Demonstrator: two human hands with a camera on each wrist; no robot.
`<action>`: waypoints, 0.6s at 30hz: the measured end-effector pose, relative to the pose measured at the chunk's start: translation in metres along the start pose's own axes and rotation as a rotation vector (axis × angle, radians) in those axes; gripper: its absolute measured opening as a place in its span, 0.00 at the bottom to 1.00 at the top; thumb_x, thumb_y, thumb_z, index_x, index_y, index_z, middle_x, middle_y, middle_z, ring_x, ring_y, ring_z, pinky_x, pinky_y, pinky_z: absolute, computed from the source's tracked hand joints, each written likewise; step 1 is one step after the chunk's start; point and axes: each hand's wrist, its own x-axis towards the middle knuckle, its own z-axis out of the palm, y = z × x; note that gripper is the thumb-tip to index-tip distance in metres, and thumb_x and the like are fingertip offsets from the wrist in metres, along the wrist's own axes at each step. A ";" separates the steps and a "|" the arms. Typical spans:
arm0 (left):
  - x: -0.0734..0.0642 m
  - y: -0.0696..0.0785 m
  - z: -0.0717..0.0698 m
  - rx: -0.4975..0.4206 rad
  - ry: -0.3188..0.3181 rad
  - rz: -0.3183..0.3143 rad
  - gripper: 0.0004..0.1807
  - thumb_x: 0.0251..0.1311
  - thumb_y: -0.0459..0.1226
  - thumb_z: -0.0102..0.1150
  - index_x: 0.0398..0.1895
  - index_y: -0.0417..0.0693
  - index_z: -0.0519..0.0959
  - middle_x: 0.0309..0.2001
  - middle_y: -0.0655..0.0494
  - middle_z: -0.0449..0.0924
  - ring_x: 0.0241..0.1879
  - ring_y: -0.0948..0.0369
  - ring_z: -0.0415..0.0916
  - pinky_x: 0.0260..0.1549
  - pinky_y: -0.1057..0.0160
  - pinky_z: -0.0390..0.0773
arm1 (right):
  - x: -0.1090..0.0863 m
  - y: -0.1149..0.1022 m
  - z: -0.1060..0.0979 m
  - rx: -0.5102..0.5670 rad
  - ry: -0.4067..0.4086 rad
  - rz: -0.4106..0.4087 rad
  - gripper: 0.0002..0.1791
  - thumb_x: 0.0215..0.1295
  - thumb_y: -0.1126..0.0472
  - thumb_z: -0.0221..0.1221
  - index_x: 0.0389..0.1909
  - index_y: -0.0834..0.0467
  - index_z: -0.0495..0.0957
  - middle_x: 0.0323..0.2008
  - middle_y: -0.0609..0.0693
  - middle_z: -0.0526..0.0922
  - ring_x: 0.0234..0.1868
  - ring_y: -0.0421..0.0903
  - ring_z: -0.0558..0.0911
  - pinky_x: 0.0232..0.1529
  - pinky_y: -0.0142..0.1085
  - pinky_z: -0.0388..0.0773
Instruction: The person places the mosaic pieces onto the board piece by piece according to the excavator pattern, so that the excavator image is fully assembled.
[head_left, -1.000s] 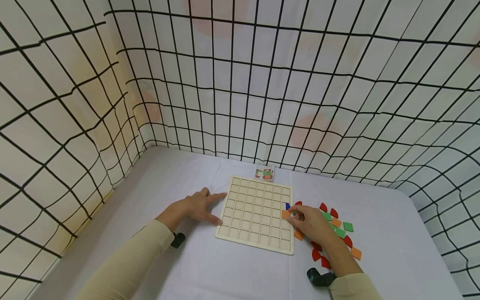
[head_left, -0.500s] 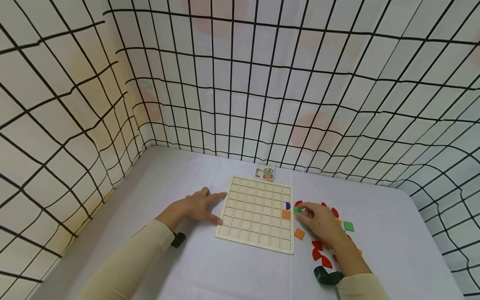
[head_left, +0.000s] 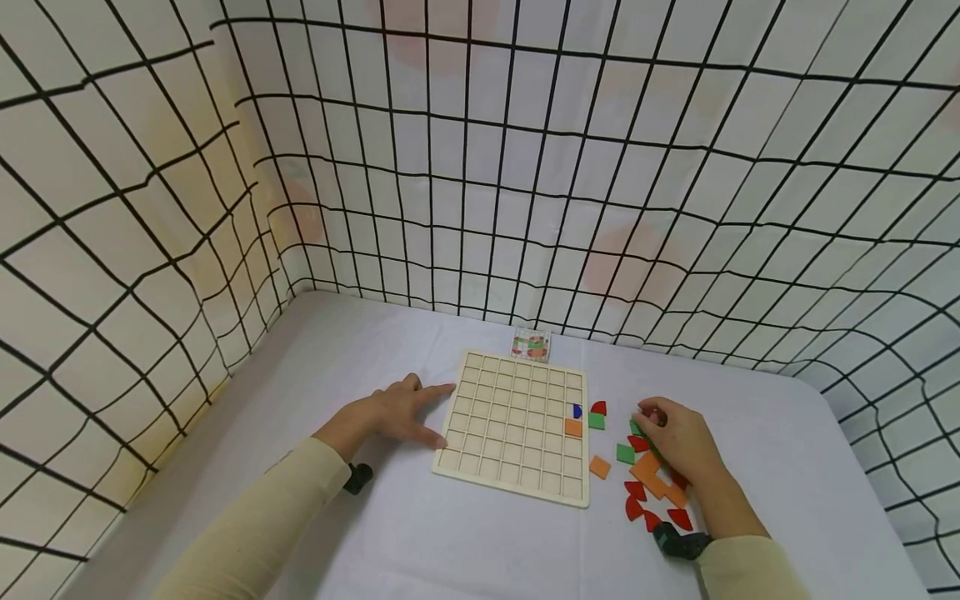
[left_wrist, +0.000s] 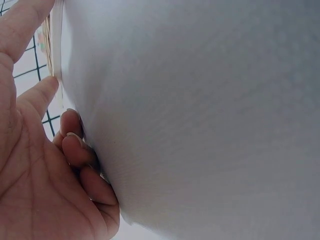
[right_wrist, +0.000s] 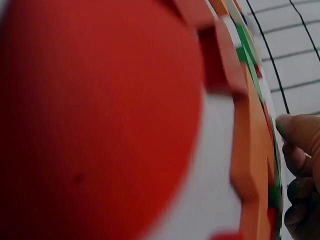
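Observation:
A cream grid board (head_left: 510,452) lies flat on the table. An orange square tile (head_left: 573,427) and a small blue piece (head_left: 577,411) sit in cells near its right side. My left hand (head_left: 393,414) touches the board's left edge with thumb and index finger spread; in the left wrist view its other fingers are curled under. My right hand (head_left: 678,437) is over the loose pieces, thumb and index bent towards each other around a red piece (head_left: 649,412). I cannot tell whether they pinch it. Beside the board lie a green square tile (head_left: 596,422) and a red quarter-circle tile (head_left: 598,407).
Several red, green and orange tiles lie loose to the right, including an orange square (head_left: 599,467) and a green square (head_left: 626,453). A small pattern card (head_left: 531,343) stands behind the board. A black grid mesh (head_left: 510,208) surrounds the white table (head_left: 450,533).
My right hand has let go of the green tile beside the board and moved right, to the loose pieces. Several of those pieces have shifted. My left hand has stayed put.

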 end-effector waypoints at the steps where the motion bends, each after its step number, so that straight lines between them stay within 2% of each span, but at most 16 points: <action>1: 0.000 0.000 0.000 0.002 0.000 0.000 0.54 0.48 0.67 0.71 0.79 0.78 0.56 0.49 0.56 0.65 0.45 0.58 0.65 0.42 0.57 0.66 | 0.000 0.004 -0.001 0.001 0.002 0.012 0.21 0.72 0.49 0.61 0.58 0.59 0.80 0.34 0.51 0.77 0.40 0.49 0.75 0.37 0.36 0.71; 7: 0.001 -0.001 0.000 0.000 -0.001 -0.001 0.54 0.48 0.68 0.71 0.79 0.78 0.56 0.49 0.55 0.66 0.45 0.58 0.66 0.42 0.56 0.67 | 0.002 0.019 -0.009 0.045 -0.062 0.121 0.28 0.74 0.44 0.58 0.64 0.59 0.75 0.43 0.58 0.79 0.46 0.54 0.75 0.38 0.35 0.74; 10: 0.001 0.000 0.000 -0.004 -0.002 -0.004 0.55 0.48 0.67 0.71 0.79 0.78 0.56 0.49 0.55 0.66 0.44 0.58 0.66 0.43 0.56 0.68 | 0.004 0.021 -0.012 0.050 -0.085 0.152 0.29 0.73 0.43 0.58 0.65 0.59 0.75 0.45 0.59 0.79 0.48 0.55 0.75 0.38 0.34 0.76; 18: 0.000 0.001 -0.001 -0.005 -0.001 -0.005 0.55 0.48 0.67 0.71 0.79 0.78 0.56 0.50 0.55 0.66 0.46 0.58 0.66 0.43 0.55 0.68 | 0.008 0.019 -0.016 0.018 -0.107 0.125 0.27 0.71 0.44 0.61 0.61 0.59 0.78 0.43 0.58 0.79 0.46 0.55 0.74 0.36 0.34 0.73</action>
